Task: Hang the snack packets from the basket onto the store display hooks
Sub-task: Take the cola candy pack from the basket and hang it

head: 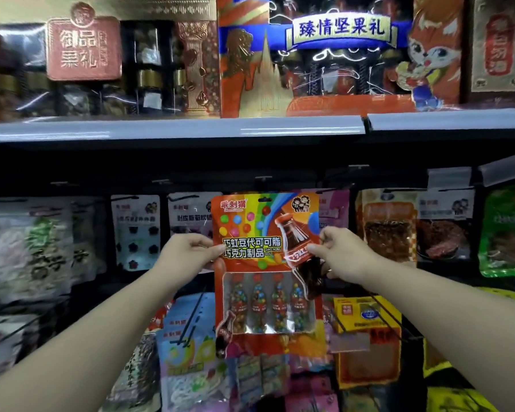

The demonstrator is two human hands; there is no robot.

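Starting at the left, I see blurred packets point(27, 248) already hanging in the top row under the grey shelf point(173, 129), then a white packet with dark flower shapes point(136, 230) beside them. My left hand point(188, 251) pinches the left edge of the orange candy packet point(266, 263), thumb on the printed face and fingers curled behind. The packet is held upright and square to the display, lifted in front of the top row, with its hang slot point(264, 199) near its top edge and just below a hook's label tab point(263, 178). I judge the step in hand to be threading that slot onto the hook; I cannot tell whether the prong has entered it yet. To do it well, I would keep the packet level between both grips, line the slot up with the prong tip, push straight back toward the rack, and only then let go, one hand at a time, so it does not swing or drop. My right hand point(342, 254) pinches the right edge at about the same height, fingertips on the cola bottle print. Further right hang a brown jerky packet point(387, 227) and a green packet point(507, 233). The basket is not in view.
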